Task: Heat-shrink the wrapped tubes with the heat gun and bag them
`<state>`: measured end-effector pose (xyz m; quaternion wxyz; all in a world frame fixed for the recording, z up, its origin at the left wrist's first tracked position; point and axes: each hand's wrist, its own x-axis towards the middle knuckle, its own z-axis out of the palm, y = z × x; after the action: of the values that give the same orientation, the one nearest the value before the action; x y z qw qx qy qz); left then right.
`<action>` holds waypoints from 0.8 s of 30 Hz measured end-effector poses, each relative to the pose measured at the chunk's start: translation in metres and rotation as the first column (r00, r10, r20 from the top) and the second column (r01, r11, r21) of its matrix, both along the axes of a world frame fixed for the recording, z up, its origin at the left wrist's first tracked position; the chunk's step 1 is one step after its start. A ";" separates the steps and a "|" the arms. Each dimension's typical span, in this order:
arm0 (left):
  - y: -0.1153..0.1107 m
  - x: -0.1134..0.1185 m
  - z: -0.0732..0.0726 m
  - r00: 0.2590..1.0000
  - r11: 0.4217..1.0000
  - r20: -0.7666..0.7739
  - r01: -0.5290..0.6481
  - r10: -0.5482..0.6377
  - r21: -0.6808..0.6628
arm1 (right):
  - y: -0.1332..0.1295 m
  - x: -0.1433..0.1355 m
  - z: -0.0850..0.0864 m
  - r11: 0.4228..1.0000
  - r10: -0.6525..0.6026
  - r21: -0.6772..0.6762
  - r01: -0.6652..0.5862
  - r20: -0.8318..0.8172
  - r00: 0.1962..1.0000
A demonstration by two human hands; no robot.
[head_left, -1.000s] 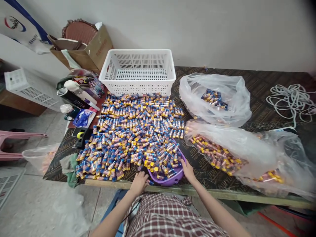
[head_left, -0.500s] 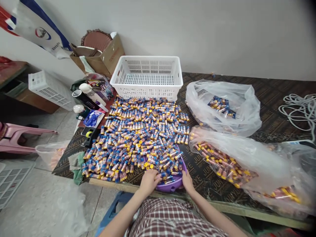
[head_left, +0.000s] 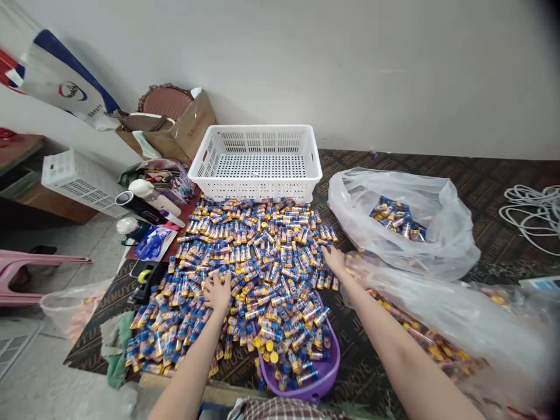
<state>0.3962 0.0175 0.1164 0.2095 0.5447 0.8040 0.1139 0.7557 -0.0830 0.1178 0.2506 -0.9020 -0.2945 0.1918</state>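
A wide pile of small blue-and-yellow capped tubes (head_left: 266, 256) covers the table's middle. My left hand (head_left: 216, 291) rests on the left part of the pile, fingers spread, gripping nothing. At the pile's right edge, my right hand (head_left: 334, 261) has its fingers stretched toward the tubes and appears to touch them. Between my forearms, by the table's front edge, sits a purple basin (head_left: 335, 350). Tubes fill much of it and lie over its far rim, merging with the pile.
Behind the pile stands a white plastic crate (head_left: 258, 188). On the right are an open plastic bag (head_left: 455, 227) with tubes inside, another filled bag (head_left: 437, 291) and a coiled white cord (head_left: 529, 216). Bottles (head_left: 140, 207), a tape dispenser (head_left: 142, 280) and a green cloth (head_left: 118, 350) line the left.
Both hands have left the purple basin and reached forward, the left onto the pile, the right to its right edge. The view has shifted, so the table appears lower.
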 end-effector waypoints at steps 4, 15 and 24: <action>0.005 0.033 -0.013 0.998 0.997 0.000 0.070 -0.070 0.014 | 0.039 -0.013 -0.021 0.984 -0.023 -0.176 0.013 -0.056 0.998; -0.003 0.060 -0.025 0.893 0.901 0.123 0.425 -0.434 0.092 | 0.022 -0.079 -0.026 0.883 0.309 -0.242 -0.402 -0.345 0.886; -0.027 0.062 -0.010 0.698 0.713 0.143 0.686 -0.701 0.147 | -0.047 -0.132 0.016 0.862 0.458 -0.170 -0.477 -0.141 0.878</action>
<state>0.4586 -0.0092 0.1063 0.2895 0.8021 0.5106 0.1104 0.6234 -0.1302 0.1335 0.1189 -0.8139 -0.4713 0.3182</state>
